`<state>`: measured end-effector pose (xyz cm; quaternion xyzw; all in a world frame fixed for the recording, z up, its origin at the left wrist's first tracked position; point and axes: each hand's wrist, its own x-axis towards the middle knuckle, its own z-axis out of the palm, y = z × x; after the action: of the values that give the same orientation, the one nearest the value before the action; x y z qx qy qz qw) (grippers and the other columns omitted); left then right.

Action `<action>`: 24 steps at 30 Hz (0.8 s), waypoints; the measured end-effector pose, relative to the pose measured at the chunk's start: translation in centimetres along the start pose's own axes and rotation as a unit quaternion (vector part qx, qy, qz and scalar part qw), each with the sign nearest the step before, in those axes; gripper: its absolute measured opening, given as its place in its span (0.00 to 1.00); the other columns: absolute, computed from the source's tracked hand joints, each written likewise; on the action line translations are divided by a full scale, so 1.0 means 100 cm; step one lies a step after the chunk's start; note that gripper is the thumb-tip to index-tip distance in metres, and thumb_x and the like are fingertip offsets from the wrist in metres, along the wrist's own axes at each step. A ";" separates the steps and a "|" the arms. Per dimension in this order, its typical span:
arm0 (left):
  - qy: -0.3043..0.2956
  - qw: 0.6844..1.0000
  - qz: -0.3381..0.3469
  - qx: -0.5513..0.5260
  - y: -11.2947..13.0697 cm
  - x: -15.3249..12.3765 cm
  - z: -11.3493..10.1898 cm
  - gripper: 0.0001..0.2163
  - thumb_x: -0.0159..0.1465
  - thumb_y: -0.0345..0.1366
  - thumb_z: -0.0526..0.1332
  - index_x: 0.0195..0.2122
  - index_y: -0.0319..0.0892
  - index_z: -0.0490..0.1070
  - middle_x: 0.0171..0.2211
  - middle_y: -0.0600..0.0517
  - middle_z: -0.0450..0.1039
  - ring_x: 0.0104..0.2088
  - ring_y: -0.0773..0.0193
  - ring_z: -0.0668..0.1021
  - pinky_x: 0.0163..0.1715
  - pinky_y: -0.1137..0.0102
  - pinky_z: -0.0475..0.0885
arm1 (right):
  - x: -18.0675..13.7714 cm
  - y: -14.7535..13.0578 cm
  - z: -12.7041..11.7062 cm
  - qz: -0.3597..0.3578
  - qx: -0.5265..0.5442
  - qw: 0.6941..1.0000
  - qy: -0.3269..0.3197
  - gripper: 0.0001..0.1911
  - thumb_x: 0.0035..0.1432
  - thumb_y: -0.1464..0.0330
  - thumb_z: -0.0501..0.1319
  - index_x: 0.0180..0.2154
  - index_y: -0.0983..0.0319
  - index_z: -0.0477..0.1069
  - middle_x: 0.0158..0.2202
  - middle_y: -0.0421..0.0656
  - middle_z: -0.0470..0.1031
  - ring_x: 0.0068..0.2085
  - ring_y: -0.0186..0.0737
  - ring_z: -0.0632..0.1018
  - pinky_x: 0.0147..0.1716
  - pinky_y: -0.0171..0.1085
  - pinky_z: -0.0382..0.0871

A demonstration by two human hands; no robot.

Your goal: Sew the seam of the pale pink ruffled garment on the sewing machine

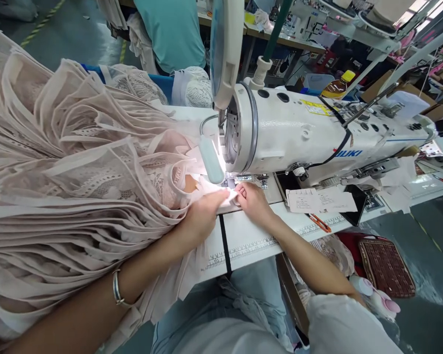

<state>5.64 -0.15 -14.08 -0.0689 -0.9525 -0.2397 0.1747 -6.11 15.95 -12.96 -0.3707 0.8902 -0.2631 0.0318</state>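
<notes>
A white sewing machine (pixel 280 130) stands across the table, its lamp lighting the needle area. Just in front of the needle, both hands grip a pale pink fabric piece (pixel 225 201). My left hand (pixel 203 216) pinches it between thumb and fingers, with the lace garment part (pixel 166 182) close by. On the other side, my right hand (pixel 253 201) has its fingers closed on the fabric edge near the presser foot. The needle itself is hidden behind the pale guard (pixel 211 160). A large heap of pale pink garments (pixel 77 196) covers the left side.
To the right lie paper slips (pixel 321 200), an orange cutter (pixel 318 222) and a dark phone-like object (pixel 354 204). A ruler strip (pixel 254 248) runs along the table's front edge. Beyond the machine sits a person in a teal shirt (pixel 173 34). Behind the heap is a blue bin (pixel 162 83).
</notes>
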 end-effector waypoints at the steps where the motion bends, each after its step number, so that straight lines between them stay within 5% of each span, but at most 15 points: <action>1: -0.022 0.999 0.026 0.005 0.003 -0.001 0.001 0.24 0.67 0.22 0.45 0.59 0.38 0.70 0.59 0.45 0.75 0.60 0.61 0.76 0.60 0.62 0.73 | 0.000 0.000 0.000 0.000 0.009 1.000 0.000 0.07 0.64 0.70 0.55 0.32 0.59 0.68 0.28 0.39 0.73 0.29 0.38 0.73 0.32 0.35 0.63; 5: -0.104 0.980 0.097 0.142 0.016 -0.004 0.003 0.22 0.67 0.21 0.47 0.61 0.30 0.67 0.61 0.37 0.71 0.65 0.53 0.70 0.64 0.56 0.69 | 0.000 -0.001 -0.002 -0.001 0.019 1.000 0.002 0.08 0.64 0.68 0.54 0.32 0.59 0.68 0.27 0.39 0.73 0.29 0.38 0.73 0.32 0.35 0.64; 9: -0.124 0.961 0.119 0.218 0.020 -0.002 0.000 0.22 0.67 0.20 0.48 0.62 0.26 0.66 0.62 0.35 0.70 0.65 0.49 0.70 0.64 0.56 0.68 | 0.001 -0.002 -0.002 0.008 0.017 1.000 0.004 0.08 0.64 0.68 0.54 0.32 0.59 0.68 0.26 0.39 0.73 0.29 0.38 0.73 0.33 0.36 0.64; 14: -0.109 0.964 0.121 0.210 0.019 0.000 0.000 0.22 0.68 0.21 0.47 0.62 0.26 0.65 0.62 0.33 0.69 0.65 0.49 0.69 0.64 0.56 0.67 | -0.002 0.000 -0.002 -0.005 0.017 1.000 0.009 0.07 0.65 0.68 0.56 0.33 0.59 0.70 0.27 0.39 0.74 0.29 0.38 0.74 0.33 0.36 0.66; 18: -0.088 0.973 0.119 0.176 0.017 0.000 0.003 0.21 0.69 0.22 0.45 0.59 0.30 0.67 0.59 0.35 0.71 0.65 0.52 0.69 0.64 0.54 0.65 | -0.010 0.006 -0.004 -0.084 0.012 0.995 0.049 0.09 0.68 0.66 0.56 0.39 0.58 0.75 0.37 0.43 0.79 0.39 0.41 0.78 0.41 0.39 0.71; 24: -0.027 0.986 0.020 0.163 0.018 0.000 0.003 0.18 0.70 0.22 0.43 0.48 0.32 0.71 0.52 0.36 0.74 0.57 0.52 0.75 0.58 0.55 0.71 | -0.018 -0.001 -0.008 -0.196 -0.134 0.971 0.017 0.16 0.71 0.70 0.51 0.49 0.62 0.77 0.45 0.50 0.79 0.49 0.50 0.76 0.50 0.48 0.72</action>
<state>5.97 1.55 -13.53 -0.0654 -0.9816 -0.0761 0.1627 -4.96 17.46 -12.49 -0.5340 0.8280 -0.1483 -0.0854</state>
